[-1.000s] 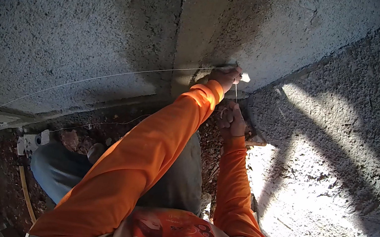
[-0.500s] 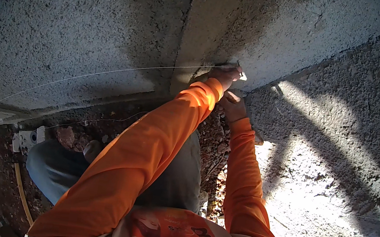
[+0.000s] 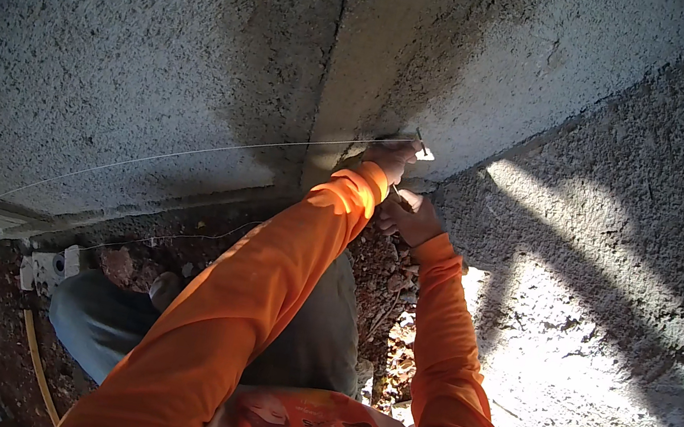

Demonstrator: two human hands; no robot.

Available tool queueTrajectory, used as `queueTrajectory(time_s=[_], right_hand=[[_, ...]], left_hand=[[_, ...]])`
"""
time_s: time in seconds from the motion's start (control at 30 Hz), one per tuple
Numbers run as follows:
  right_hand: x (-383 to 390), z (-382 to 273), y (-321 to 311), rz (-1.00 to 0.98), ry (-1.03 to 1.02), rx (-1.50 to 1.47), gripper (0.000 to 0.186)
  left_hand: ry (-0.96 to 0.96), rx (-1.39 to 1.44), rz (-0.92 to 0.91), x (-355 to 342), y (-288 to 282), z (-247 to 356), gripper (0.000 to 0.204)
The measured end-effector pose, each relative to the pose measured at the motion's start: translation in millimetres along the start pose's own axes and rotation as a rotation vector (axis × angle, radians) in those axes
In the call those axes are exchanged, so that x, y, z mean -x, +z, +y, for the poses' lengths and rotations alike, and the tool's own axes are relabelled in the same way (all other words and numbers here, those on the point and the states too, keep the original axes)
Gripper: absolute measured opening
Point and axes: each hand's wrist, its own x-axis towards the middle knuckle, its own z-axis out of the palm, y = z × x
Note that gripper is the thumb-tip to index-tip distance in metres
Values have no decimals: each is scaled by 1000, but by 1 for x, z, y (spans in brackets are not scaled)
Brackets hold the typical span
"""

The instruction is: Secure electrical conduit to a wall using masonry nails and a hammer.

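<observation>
In the head view, both orange-sleeved arms rise from the lower edge toward the middle of the frame, where a rough grey plastered wall [image 3: 162, 48] turns a corner. The left hand [image 3: 389, 158] sits just above centre, its fingers closed on a thin white string [image 3: 189, 154] at the wall's corner edge; the string runs taut from there down to the left edge of the frame. A small pale object [image 3: 423, 150], too small to identify, shows right beside the left hand's fingertips against the wall. The right hand [image 3: 409, 218] is just below and touching the left wrist, fingers curled narrow, though what they grip cannot be told. Reddish rubble ground [image 3: 389, 285] lies below the hands, and sunlit wall [image 3: 588, 363] fills the right.
</observation>
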Motion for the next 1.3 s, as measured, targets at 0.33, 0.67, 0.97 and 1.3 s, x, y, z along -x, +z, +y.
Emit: queueTrajectory(time_s=[0.33,0.67,0.97,1.3], right_hand=[[-11,-93,-45,-106,-211,219,12],[-1,-95,-36,211,-312,155,11],[1,-76,-43,308,-254,483,15],[-14,-61,-19,377,-230,486,27]], left_hand=[[394,-281,18,10,-16,-16,16],[-220,373,-380,10,-27,-5,13],[-140,363,-250,27,-20,-4,9],[-37,224,-467,28,-23,-24,6]])
